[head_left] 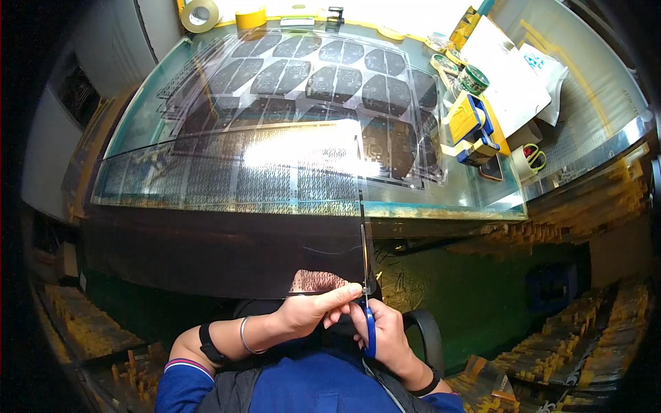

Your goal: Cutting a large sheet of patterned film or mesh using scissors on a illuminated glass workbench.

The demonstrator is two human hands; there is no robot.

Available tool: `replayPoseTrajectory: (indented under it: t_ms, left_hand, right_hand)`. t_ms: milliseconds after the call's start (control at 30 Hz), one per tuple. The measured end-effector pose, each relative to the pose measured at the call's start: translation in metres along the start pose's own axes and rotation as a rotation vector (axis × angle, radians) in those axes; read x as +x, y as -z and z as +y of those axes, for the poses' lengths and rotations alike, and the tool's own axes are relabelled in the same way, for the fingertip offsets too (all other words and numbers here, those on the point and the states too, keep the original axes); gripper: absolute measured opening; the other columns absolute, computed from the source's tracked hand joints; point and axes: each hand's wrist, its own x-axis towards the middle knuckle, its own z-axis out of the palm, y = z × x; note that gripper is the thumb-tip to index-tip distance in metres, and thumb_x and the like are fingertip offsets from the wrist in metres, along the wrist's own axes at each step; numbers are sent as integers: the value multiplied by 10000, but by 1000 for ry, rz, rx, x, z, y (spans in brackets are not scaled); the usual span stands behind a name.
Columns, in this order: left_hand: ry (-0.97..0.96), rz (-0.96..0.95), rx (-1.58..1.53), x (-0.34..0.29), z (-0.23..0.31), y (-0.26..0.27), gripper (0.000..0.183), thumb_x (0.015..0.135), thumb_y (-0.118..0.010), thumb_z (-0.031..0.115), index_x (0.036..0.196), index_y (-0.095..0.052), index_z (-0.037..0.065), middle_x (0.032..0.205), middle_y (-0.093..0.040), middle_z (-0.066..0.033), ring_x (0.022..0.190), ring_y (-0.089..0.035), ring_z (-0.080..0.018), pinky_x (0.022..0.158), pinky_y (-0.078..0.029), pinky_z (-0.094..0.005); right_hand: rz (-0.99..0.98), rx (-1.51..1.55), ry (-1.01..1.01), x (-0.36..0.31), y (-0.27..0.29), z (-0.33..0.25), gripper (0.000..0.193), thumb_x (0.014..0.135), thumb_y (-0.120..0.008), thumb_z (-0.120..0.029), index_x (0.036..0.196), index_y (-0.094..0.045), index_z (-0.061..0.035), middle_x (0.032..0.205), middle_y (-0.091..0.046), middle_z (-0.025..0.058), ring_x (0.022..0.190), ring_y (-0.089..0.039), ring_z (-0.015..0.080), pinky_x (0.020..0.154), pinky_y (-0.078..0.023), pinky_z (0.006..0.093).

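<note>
A large dark film sheet (pixel 206 251) stretches from the glass table toward me and hangs past its front edge; small repeated printed marks show where light comes through. My left hand (pixel 310 313) pinches the near right corner of this film between thumb and fingers. In my right hand (pixel 392 334) is a pair of scissors (pixel 370 334) with blue handles, their blades pointing away from me along the film's right edge. The blades look nearly together, close to my left fingertips. Whether film lies between them is hard to make out.
Patterned film sheets (pixel 334 82) cover the glass table (pixel 475 199). On its right stand a blue and yellow tape dispenser (pixel 475 138), a green tape roll (pixel 474 79) and a cup with green-handled scissors (pixel 533 158). Tape rolls (pixel 200 15) line the back. Shelves of upright sheets (pixel 585 337) flank me.
</note>
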Motion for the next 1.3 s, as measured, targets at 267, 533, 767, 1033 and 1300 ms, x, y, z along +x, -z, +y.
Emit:
replayPoseTrajectory:
  t_ms: [267, 533, 767, 1033, 1300]
  left_hand:
    - [52, -38, 18, -9, -1, -10, 195, 830, -574, 250, 756, -598, 70, 595, -528, 28, 462, -451, -24, 374, -339, -154]
    - [86, -16, 20, -9, -2, -11, 187, 818, -589, 241, 731, -581, 76, 571, -509, 20, 443, -438, -49, 375, -336, -180]
    - [95, -107, -7, -8, -5, -8, 200, 842, -555, 265, 781, -596, 79, 609, -519, 39, 480, -445, -18, 383, -331, -153]
    - [52, -102, 9, -11, -4, -12, 209, 853, -538, 259, 808, -584, 61, 624, -525, 24, 489, -453, -26, 387, -340, -160]
    - [54, -88, 26, -13, 3, -17, 225, 857, -525, 268, 748, -569, 76, 581, -507, 33, 452, -441, -33, 371, -335, -164]
  right_hand:
    - [77, 14, 151, 11, 3, 21, 193, 751, -564, -128, 658, -475, 16, 549, -500, 115, 497, -472, 134, 467, -391, 285]
    - [80, 8, 146, 14, 3, 25, 174, 723, -546, -108, 650, -457, 22, 562, -473, 161, 505, -475, 198, 488, -391, 321]
    - [71, -5, 114, 14, 3, 21, 168, 727, -544, -106, 654, -459, 19, 568, -481, 162, 516, -482, 174, 492, -397, 319]
    - [96, -2, 149, 12, 1, 17, 180, 741, -560, -129, 679, -477, 19, 592, -508, 162, 548, -512, 173, 510, -412, 312]
    - [98, 5, 157, 12, 4, 14, 179, 748, -566, -131, 693, -478, 15, 618, -521, 167, 567, -530, 198, 521, -416, 320]
